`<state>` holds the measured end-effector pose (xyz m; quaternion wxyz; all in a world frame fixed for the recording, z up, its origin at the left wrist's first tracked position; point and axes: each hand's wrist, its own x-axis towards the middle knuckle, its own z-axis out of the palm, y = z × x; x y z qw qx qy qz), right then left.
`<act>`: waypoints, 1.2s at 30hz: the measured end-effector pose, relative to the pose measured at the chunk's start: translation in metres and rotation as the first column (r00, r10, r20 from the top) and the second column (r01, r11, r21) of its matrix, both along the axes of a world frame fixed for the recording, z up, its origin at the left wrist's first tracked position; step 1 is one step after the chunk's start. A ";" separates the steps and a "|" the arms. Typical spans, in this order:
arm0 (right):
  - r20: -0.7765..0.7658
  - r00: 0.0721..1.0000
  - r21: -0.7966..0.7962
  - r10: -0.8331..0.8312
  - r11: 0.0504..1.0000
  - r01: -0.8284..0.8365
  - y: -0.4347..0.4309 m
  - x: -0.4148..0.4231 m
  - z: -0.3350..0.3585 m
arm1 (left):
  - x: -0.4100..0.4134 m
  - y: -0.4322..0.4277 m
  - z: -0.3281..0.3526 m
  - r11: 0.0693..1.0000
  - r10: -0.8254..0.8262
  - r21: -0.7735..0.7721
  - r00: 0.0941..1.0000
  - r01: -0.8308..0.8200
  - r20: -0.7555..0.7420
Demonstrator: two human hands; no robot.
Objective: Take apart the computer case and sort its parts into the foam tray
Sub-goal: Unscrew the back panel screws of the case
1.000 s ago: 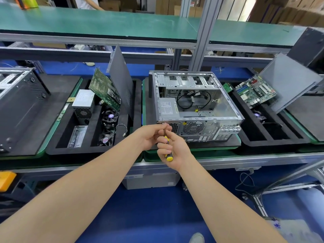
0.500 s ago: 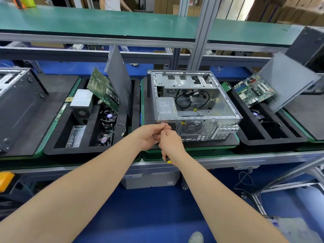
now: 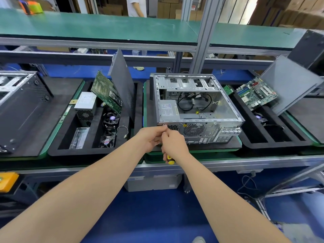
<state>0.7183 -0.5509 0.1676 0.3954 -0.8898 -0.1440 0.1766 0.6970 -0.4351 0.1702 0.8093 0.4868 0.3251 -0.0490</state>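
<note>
Table (image 3: 263,159): long line bench with green edging, carrying several black trays side by side.

Foam tray (image 3: 84,151): at 9 o'clock of the case, already loaded. Holds a side panel (image 3: 122,81) stood on edge, a green circuit board (image 3: 105,92) leaning, a power supply (image 3: 85,104) and fans (image 3: 110,120).

Computer case (image 3: 194,100): centre of view, lying on its side on its own black pad, open face up. Cables and a labelled box remain inside; rear grille faces the person.

Left hand (image 3: 151,137): at the case's 7 o'clock corner, fingers pinched just by the tool tip. Whether this grip holds the screw or only steadies the shaft cannot be told.

Right hand (image 3: 175,144): touching the left, grip closed round a screwdriver (image 3: 170,160); only the yellow handle end shows.

Step in hand, by judgement: backing out a rear corner screw. Done well, the driver stays square to the screw head with firm inward pressure, the left fingers guide the tip and catch the screw as it frees, so it does not drop into the case.
</note>
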 end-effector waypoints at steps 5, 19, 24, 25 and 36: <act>-0.716 0.695 0.462 0.069 0.793 0.398 -0.008 -0.006 0.003 | 0.000 0.003 -0.001 0.999 -0.012 -0.041 1.000 0.012 -0.006; -0.815 0.534 0.539 0.226 0.636 0.553 -0.006 -0.011 0.006 | -0.002 0.009 0.000 0.988 -0.132 -0.080 0.991 0.130 -0.026; -0.717 0.696 0.459 0.019 0.765 0.452 -0.001 -0.013 0.007 | -0.002 0.011 -0.004 0.984 -0.078 -0.161 0.997 0.078 0.008; -0.679 0.734 0.446 -0.012 0.788 0.425 0.000 -0.013 0.007 | -0.003 0.010 -0.004 0.980 -0.044 -0.195 0.999 0.045 0.010; -0.016 0.996 0.082 -0.091 0.992 0.092 -0.005 -0.003 0.002 | -0.001 0.001 -0.003 0.974 0.031 -0.222 0.999 -0.035 -0.020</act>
